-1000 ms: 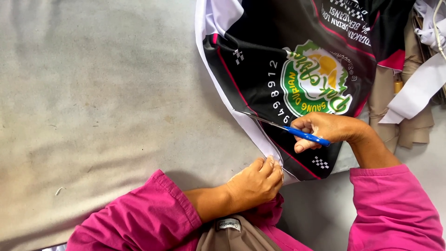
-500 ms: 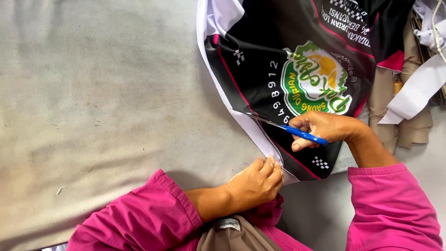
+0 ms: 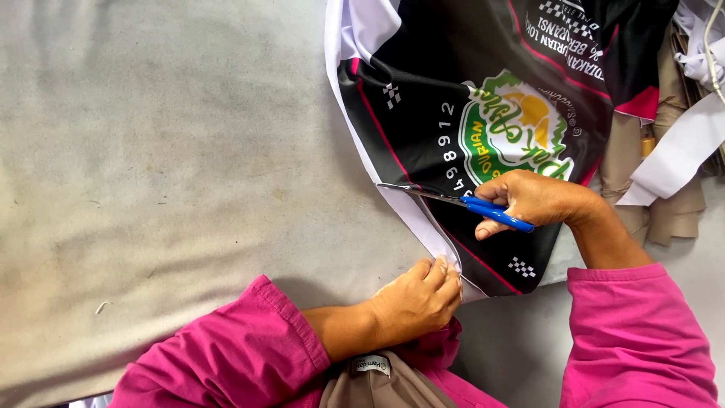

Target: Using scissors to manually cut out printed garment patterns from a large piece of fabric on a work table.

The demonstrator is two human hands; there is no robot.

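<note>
Table [image 3: 166, 174]: grey felt, giving the cloth a flat bed.
Left hand [image 3: 415, 301]: pinches the white edge, keeping it taut.
Printed fabric [image 3: 423, 106]: black, spread flat at upper right.
Right hand [image 3: 540, 200]: clenched around blue-handled scissors [image 3: 461, 201], blades at the border.

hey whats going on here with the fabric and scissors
A person in pink sleeves is cutting a printed black fabric panel on a grey table. The right hand holds blue-handled scissors, blades pointing left along the panel's white edge. The left hand pinches that white edge near the lower corner. White strips and tan pieces lie at the right.
</note>
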